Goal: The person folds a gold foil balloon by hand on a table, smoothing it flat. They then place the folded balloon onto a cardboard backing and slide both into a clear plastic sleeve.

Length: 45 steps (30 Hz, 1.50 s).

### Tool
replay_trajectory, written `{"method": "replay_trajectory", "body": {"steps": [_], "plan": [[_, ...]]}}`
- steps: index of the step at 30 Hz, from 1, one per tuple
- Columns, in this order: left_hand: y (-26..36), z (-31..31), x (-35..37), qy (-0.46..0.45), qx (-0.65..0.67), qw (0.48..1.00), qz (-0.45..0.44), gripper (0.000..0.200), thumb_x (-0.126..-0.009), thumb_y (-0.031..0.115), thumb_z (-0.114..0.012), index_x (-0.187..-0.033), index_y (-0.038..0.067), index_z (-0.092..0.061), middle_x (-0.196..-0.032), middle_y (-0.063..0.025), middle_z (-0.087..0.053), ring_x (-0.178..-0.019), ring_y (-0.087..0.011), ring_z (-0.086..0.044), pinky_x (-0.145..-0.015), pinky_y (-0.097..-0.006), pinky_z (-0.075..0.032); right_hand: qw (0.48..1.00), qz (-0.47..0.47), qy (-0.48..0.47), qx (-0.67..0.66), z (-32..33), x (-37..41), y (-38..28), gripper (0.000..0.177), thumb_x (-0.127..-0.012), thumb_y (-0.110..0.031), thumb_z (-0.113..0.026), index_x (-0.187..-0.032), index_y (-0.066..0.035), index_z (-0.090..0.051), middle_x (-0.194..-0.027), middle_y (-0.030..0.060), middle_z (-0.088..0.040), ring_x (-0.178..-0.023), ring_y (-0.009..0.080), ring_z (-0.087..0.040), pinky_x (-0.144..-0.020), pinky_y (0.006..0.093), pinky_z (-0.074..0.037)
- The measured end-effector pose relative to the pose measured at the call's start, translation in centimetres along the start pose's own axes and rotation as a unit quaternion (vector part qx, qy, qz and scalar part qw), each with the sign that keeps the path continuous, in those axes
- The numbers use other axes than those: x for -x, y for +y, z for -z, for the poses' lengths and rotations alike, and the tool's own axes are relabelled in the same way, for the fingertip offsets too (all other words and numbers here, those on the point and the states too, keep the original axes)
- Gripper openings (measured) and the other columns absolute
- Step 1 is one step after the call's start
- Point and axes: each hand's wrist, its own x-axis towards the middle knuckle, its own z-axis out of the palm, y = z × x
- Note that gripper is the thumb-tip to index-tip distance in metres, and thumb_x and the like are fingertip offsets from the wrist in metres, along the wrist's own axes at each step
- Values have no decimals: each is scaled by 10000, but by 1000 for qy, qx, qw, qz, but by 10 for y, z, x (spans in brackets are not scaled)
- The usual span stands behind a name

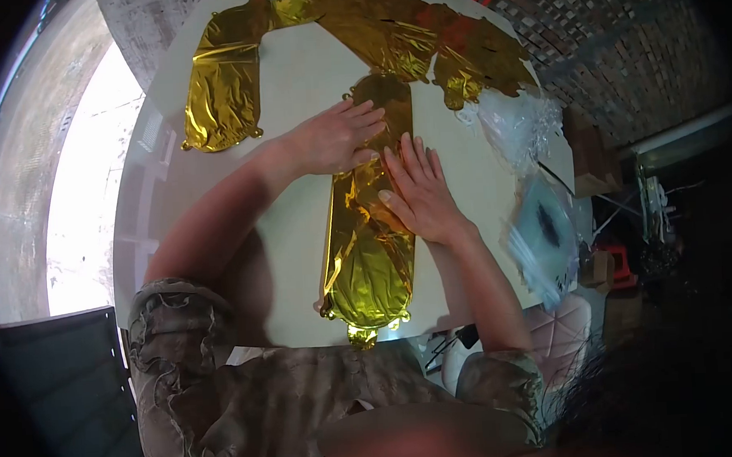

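A long gold foil piece (371, 269) lies lengthwise on the pale table (292, 83), its near end hanging slightly over the front edge. My left hand (340, 136) rests across its upper part with the fingers spread, holding nothing. Lower and to the right, my right hand (422, 194) lies flat at the foil's right edge, fingers apart and pointing away from me. The foil is wrinkled and shiny near me, flatter and darker beyond my hands.
Another gold foil piece (225, 91) lies at the back left, and more foil (477, 53) spreads across the back right. Clear crumpled plastic (518, 125) and a plastic packet (542, 232) lie along the right edge. A quilted seat (560, 334) stands below.
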Motion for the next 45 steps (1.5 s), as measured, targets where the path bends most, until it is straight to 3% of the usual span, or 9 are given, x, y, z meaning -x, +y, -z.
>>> {"method": "replay_trajectory", "body": {"steps": [5,13,16,20,26,36,39,42,45], "plan": [[-1,-2,0,9,-2,1000,5,541,-982,316,-561,-1413,-3,-491,-1535,-166,-413,-1452,-335,-336,-1209,-467,-253,994,76,-77,20,13,37,-29,771,-977,-493,-516,-1557,-53,-260,-1630,242,-148,-1520,410,-101,-1215,552,-63],[0,-3,1,5,9,1000,19,548,-992,326,-550,-1430,5,-471,-1519,-168,-431,-1457,-318,-330,-1217,-458,-246,943,182,-219,-171,35,135,-82,778,-931,-513,-585,-1519,-57,-356,-1614,251,-204,-1510,415,-165,-1198,590,-132],[-2,-4,-1,-30,-11,999,30,569,-1030,398,-453,-1477,47,-425,-1584,-132,-342,-1495,-294,-249,-1235,-429,-199,968,195,-47,-152,32,143,-51,676,-946,-383,-585,-1491,-27,-401,-1601,236,-263,-1490,415,-239,-1203,567,-155],[2,-2,-2,4,8,1000,28,538,-985,291,-560,-1474,100,-448,-1580,-120,-352,-1487,-299,-267,-1230,-457,-214,990,13,-53,-129,40,120,-29,670,-929,-325,-601,-1490,-19,-400,-1605,227,-260,-1498,392,-229,-1213,536,-159],[0,-2,-1,16,-37,999,-10,484,-979,256,-558,-1437,112,-499,-1570,-112,-374,-1481,-290,-286,-1210,-475,-234,988,65,-110,-81,33,112,-38,698,-891,-255,-638,-1495,-16,-384,-1604,229,-252,-1504,390,-201,-1227,511,-143],[-2,-2,0,5,12,1000,-2,454,-984,285,-554,-1412,132,-533,-1535,-133,-422,-1464,-301,-322,-1214,-481,-231,966,238,-56,83,54,73,-8,576,-801,-80,-699,-1360,-48,-559,-1492,136,-483,-1401,318,-443,-1169,480,-340],[-8,0,1,4,10,1000,8,448,-996,305,-538,-1414,143,-535,-1539,-124,-420,-1463,-300,-325,-1216,-482,-224,945,307,-70,92,47,48,-14,655,-794,-198,-731,-1398,-53,-524,-1532,142,-431,-1433,330,-391,-1188,498,-298],[-2,-2,0,-7,13,1000,7,453,-1010,317,-515,-1432,150,-516,-1557,-102,-403,-1465,-293,-321,-1219,-485,-218,958,237,-120,-106,38,30,-57,913,-769,-493,-719,-1505,-68,-386,-1616,165,-264,-1501,355,-234,-1225,519,-167],[-1,-2,1,1,20,1000,3,452,-1013,322,-512,-1431,148,-516,-1556,-105,-402,-1467,-291,-317,-1220,-484,-216,938,268,-197,-99,32,21,-88,964,-782,-543,-695,-1532,-59,-332,-1626,184,-225,-1508,353,-216,-1224,513,-163]]}}
